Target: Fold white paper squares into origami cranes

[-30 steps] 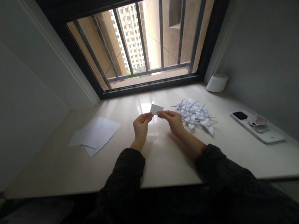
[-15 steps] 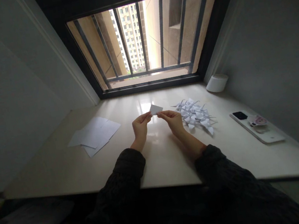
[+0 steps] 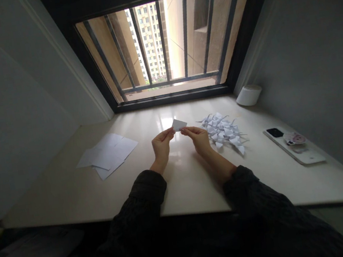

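Observation:
A small piece of white paper (image 3: 179, 124) is held up over the middle of the white ledge (image 3: 196, 189). My left hand (image 3: 161, 144) pinches its lower left corner between thumb and fingers. At the lower right edge, my right hand (image 3: 197, 136) grips it in the same way. Whether the paper is folded in layers cannot be made out. Just right of my right hand lies a heap of folded paper cranes (image 3: 221, 129). Several flat sheets of white paper (image 3: 112, 152) overlap on the ledge to the left of my left hand.
A white phone (image 3: 303, 149) with a round grip on its back lies at the right. Behind it, a white cylindrical object (image 3: 249, 95) stands by the right wall. A dark-framed window (image 3: 170, 99) with bars closes off the far side.

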Demonstrator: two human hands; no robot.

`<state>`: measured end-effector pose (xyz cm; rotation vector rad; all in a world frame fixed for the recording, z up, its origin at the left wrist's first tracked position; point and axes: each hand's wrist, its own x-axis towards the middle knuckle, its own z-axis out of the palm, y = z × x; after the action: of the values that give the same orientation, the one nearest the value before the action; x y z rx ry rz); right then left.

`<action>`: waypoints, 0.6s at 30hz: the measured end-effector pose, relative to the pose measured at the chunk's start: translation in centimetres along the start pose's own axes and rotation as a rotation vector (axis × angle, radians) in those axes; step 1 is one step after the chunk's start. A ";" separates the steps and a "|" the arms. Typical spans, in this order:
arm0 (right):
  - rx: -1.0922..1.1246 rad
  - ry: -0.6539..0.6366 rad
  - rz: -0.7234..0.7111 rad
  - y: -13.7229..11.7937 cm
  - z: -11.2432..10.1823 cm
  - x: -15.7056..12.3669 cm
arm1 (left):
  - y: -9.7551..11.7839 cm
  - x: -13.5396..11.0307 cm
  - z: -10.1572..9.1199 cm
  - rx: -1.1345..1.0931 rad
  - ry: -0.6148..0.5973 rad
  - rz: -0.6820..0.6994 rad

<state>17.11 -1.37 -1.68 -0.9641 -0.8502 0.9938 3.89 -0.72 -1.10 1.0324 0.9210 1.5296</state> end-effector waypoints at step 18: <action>-0.018 -0.004 -0.045 0.2 0.2 -0.5 | 0.1 0.0 0.0 0.069 -0.070 0.007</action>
<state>16.72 -1.72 -1.82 -0.9545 -0.8823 0.9509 3.82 -0.79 -1.01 1.1325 0.9280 1.4672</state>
